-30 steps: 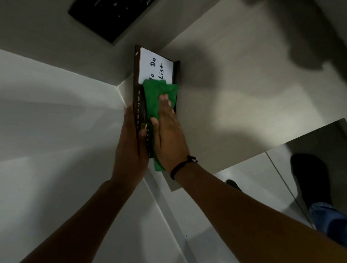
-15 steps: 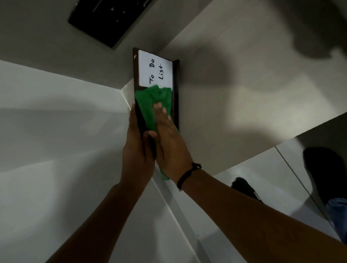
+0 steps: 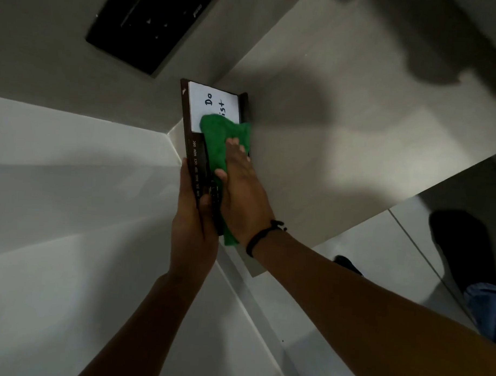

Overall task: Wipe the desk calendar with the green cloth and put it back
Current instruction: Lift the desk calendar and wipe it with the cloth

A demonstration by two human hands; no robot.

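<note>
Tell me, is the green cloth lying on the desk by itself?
No, the right hand presses the green cloth flat against the desk calendar, which the left hand holds up.

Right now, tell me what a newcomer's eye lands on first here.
The green cloth at centre, pressed flat by the right hand against the dark desk calendar, half covering its white "To Do List" card. The left hand grips the calendar's near edge.
</note>
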